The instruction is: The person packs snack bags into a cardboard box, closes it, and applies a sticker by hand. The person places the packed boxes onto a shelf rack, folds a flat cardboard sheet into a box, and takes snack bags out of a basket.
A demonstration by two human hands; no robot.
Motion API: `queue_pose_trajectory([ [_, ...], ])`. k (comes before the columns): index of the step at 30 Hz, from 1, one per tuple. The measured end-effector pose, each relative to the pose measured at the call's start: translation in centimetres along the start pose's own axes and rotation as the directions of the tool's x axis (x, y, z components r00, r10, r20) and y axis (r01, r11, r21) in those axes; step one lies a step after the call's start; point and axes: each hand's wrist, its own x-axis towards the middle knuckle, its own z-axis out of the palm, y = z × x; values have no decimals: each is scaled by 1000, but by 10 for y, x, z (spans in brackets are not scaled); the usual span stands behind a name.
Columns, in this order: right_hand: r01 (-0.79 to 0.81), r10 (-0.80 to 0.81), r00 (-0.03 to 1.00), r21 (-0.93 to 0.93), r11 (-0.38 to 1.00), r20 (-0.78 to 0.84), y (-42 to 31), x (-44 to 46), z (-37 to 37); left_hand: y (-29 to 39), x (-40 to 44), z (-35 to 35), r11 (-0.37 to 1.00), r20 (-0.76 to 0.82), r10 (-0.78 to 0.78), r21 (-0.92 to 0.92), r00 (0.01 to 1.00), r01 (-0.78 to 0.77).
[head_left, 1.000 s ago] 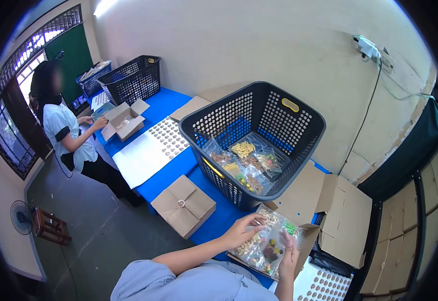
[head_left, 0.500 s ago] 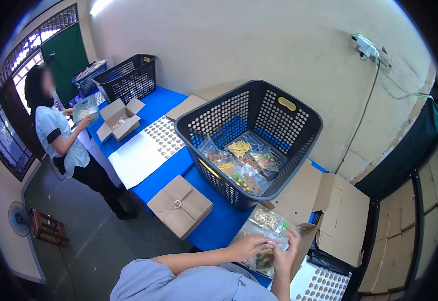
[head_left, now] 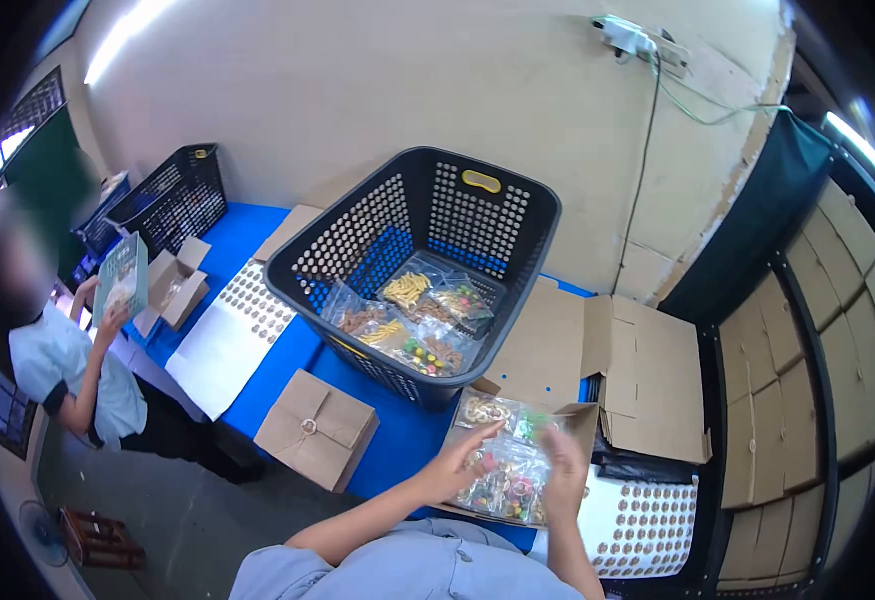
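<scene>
An open cardboard box (head_left: 584, 428) at the lower middle holds several clear bags of snacks (head_left: 502, 482). My left hand (head_left: 454, 468) is over the box's left side, fingers apart, with nothing held. Over the right side is my right hand (head_left: 564, 470), blurred at the fingertips, its fingers spread and nothing visible between them. Beyond the box stands a large black basket (head_left: 412, 270) with several bags of snacks (head_left: 427, 345) at its bottom. A closed brown box (head_left: 315, 432) with a round sticker lies on the blue table to the left.
At the left a co-worker (head_left: 82, 370) holds a greenish tray (head_left: 123, 278) near another open box (head_left: 179, 290). Sticker sheets (head_left: 647, 525) lie at the lower right, beside flat cardboard (head_left: 654, 385). Stacked boxes (head_left: 772, 400) fill shelves on the right. A second basket (head_left: 172, 205) stands far left.
The view has turned right. My hands came together over the bags and are now apart; the bags lie flatter in the box. The co-worker has lifted the tray from beside the open box.
</scene>
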Motion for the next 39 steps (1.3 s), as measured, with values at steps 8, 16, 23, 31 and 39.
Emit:
queue_pose_trajectory([
  [8, 148, -210, 958, -288, 946, -198, -15, 2, 30, 12, -7, 25, 985, -184, -88, -160, 979, 58],
  [16, -227, 224, 974, 128, 965, 40, 3, -12, 0, 0, -4, 16, 991, -269, 100, 110, 958, -72],
  [23, -184, 247, 969, 591, 786, -27, 4, -19, -1, -26, -4, 29, 995, 39, -101, -18, 994, 101],
  [31, -220, 170, 968, 296, 929, 187, 9, -24, 11, -26, -1, 33, 950, 7, -182, -258, 983, 177],
  [39, -197, 269, 959, 474, 858, -88, 24, -13, -12, -9, 9, 29, 979, 284, -130, 186, 950, 79],
])
